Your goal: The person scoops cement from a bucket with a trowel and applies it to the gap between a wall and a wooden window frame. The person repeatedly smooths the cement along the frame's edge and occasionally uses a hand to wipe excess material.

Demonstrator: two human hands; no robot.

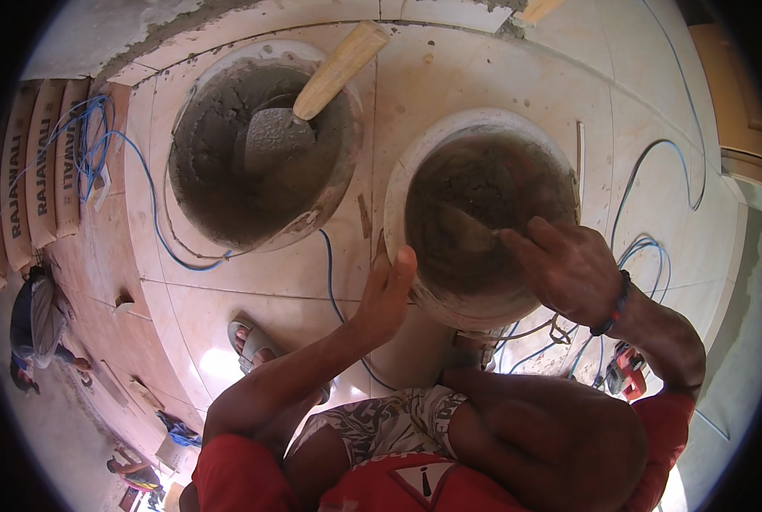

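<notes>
A round bucket (395,192) with a pale rim stands in front of me, holding wet grey mortar (475,183). Against its near left rim, my left hand (387,294) grips with the thumb at the edge and the fingers along the outer wall. My right hand (568,266), a dark band at the wrist, reaches over the right side with fingers pinched together. A brownish, blurred flat shape (466,229) extends from those fingertips into the mortar; its kind is unclear. Farther left, a second mortar bucket (347,171) holds a tool with a thick wooden handle (342,68) and mortar-coated blade (274,136).
Blue cable (146,179) crosses the tiled floor (270,286) on the left; more cable (649,247) coils at right beside a red power tool (626,371). Brown sacks (27,162) stand at far left. Two people (44,324) work at the lower left.
</notes>
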